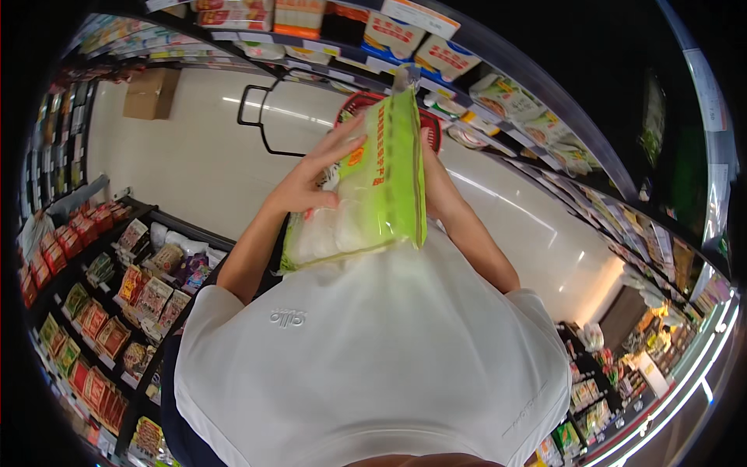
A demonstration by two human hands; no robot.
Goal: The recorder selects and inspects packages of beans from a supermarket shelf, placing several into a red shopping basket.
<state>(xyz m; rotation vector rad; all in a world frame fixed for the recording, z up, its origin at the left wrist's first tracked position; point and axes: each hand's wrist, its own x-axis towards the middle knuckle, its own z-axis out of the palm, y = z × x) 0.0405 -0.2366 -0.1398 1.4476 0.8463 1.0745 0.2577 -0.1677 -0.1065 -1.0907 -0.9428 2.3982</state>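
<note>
A large green and clear plastic food package (373, 181) with printed writing is held up in front of my chest, and pale white contents show through its clear part. My left hand (318, 169) spreads over the package's face, thumb and fingers pressed on it. My right hand (429, 157) is at the package's opposite side edge; most of its fingers are hidden behind the package. Beyond and partly behind the package, a red plastic shopping basket (433, 133) is partly visible.
Shop shelves with bagged goods (394, 35) curve across the top and right. A display stand of packaged foods (154, 298) stands at the left. A cardboard box (150, 93) sits on the pale floor (192, 157) at upper left. A black basket handle or frame (251, 105) extends over the floor.
</note>
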